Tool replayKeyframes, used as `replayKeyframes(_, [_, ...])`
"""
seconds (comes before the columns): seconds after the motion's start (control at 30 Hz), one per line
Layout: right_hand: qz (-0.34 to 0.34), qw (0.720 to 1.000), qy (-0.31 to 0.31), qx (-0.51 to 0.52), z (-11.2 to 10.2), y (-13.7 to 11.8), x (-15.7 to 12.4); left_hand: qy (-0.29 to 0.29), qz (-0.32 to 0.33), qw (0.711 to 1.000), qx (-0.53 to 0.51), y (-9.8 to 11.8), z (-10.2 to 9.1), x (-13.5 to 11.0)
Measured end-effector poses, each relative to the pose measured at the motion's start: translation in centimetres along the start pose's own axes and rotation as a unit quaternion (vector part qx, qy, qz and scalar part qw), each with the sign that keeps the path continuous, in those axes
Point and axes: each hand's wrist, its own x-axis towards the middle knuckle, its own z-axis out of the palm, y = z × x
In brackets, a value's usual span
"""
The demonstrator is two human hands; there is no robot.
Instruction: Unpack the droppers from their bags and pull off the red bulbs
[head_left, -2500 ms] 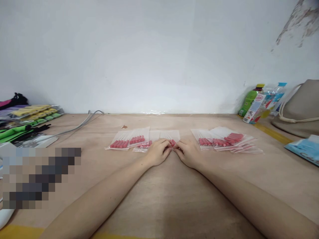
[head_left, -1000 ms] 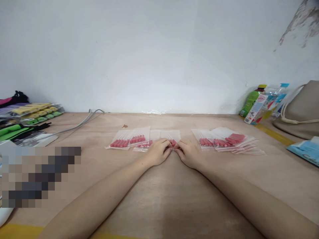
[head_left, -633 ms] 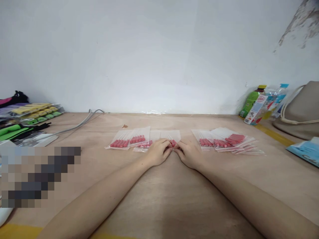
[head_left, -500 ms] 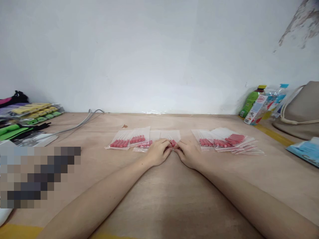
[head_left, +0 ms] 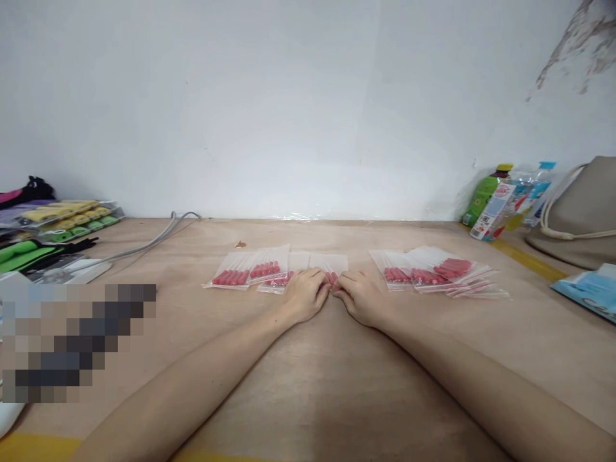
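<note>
My left hand (head_left: 307, 295) and my right hand (head_left: 360, 296) meet over a small clear zip bag (head_left: 332, 262) that lies on the table. Both hands pinch its near edge with bent fingers. Red stick-like pieces (head_left: 332, 277) inside that bag show between my fingertips; the rest of them is hidden. To the left lie more zip bags (head_left: 231, 277) with red pieces, overlapping one another. Beyond my right hand, a fanned pile of such bags (head_left: 428, 269) holds more red pieces.
Bottles and a carton (head_left: 493, 208) stand by the wall at the right, beside a grey-brown bag (head_left: 582, 205) and a blue packet (head_left: 590, 292). At the left are packs of yellow and green items (head_left: 72, 215) and a grey cable (head_left: 154, 240). A small brown scrap (head_left: 240, 244) lies behind the bags.
My right fingertips have shifted slightly to the left along the bag's near edge. The left hand stays almost in place, and the other bags have not moved.
</note>
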Motion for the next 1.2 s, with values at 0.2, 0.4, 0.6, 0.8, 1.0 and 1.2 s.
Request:
replayKeyframes(0.2, [-0.048, 0.999, -0.001, -0.012, -0.1, -0.4, -0.2, 0.020, -0.029, 0.999, -0.012, -0.1, 0.0, 0.1])
replayKeyframes(0.4, [-0.046, 0.997, 0.023, 0.055, -0.6, -0.8, -0.6, 0.080, -0.059, 0.994, -0.038, -0.2, 0.0, 0.0])
replayKeyframes(0.6, [0.005, 0.998, 0.050, 0.038, -0.8, -1.1, -0.9, 0.120, -0.072, 0.988, -0.057, -0.5, -0.1, -0.1])
replayKeyframes(0.8, [0.082, 0.993, 0.077, 0.048, -0.6, -0.6, -0.9, 0.090, -0.061, 0.992, -0.067, -0.6, -0.4, -0.1])
replayKeyframes(1.0, [0.168, 0.980, 0.110, 0.012, -0.3, 0.6, -0.9, 0.029, -0.080, 0.996, -0.021, -1.2, -0.2, -0.1])
replayKeyframes(1.2, [0.251, 0.962, 0.090, -0.060, -0.6, 1.2, -1.2, 0.002, -0.088, 0.996, 0.025, -2.3, -0.2, -0.2])
